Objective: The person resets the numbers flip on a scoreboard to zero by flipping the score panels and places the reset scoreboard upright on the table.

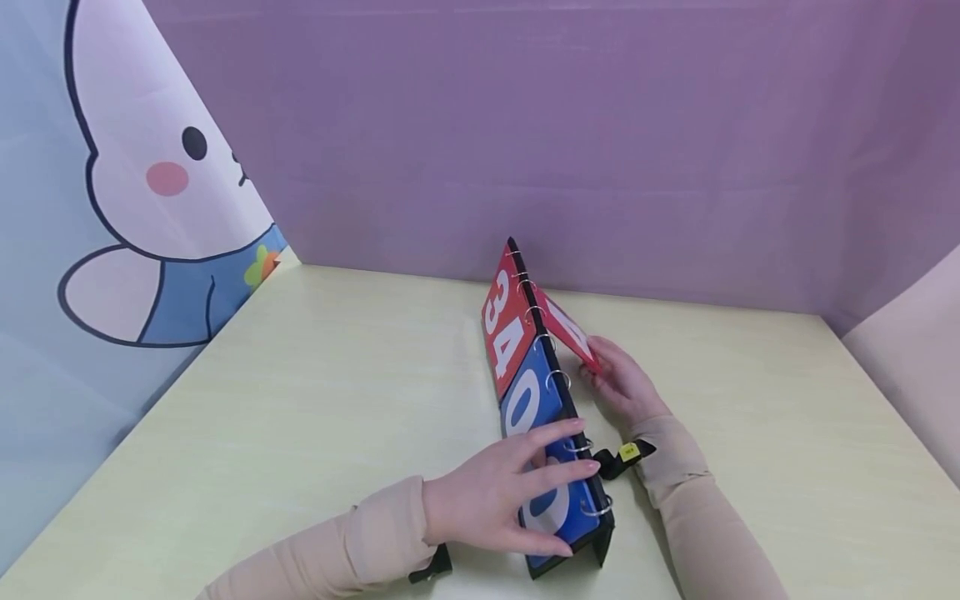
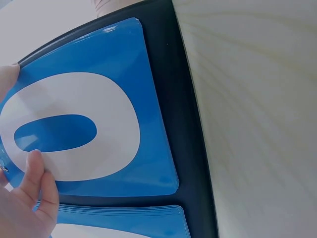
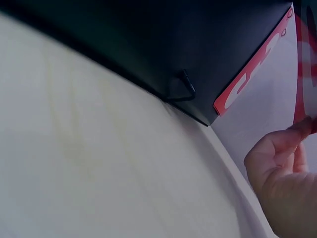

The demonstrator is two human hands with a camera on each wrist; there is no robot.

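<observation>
A tabletop flip scoreboard (image 1: 551, 350) stands like a tent, with number cards on metal rings along its black spine. Red cards (image 1: 507, 321) reading 3 and 4 are at the far part of its left face. Nearer lie blue cards (image 2: 158, 148) with white zeros. My left hand (image 1: 495, 496) spreads over the near blue end, fingertips at the spine, other fingers touching the zero card. Behind the board, my right hand (image 1: 622, 379) pinches the lower edge of a red number card (image 1: 566, 325), which hangs out from the rings, away from the black back panel (image 3: 124, 44).
The scoreboard stands on a pale yellow table (image 1: 300, 400). A purple cloth (image 1: 562, 150) hangs behind the table, and a blue backdrop with a cartoon rabbit (image 1: 165, 208) is at the left. A bent black wire piece (image 3: 185, 89) shows on the board's back.
</observation>
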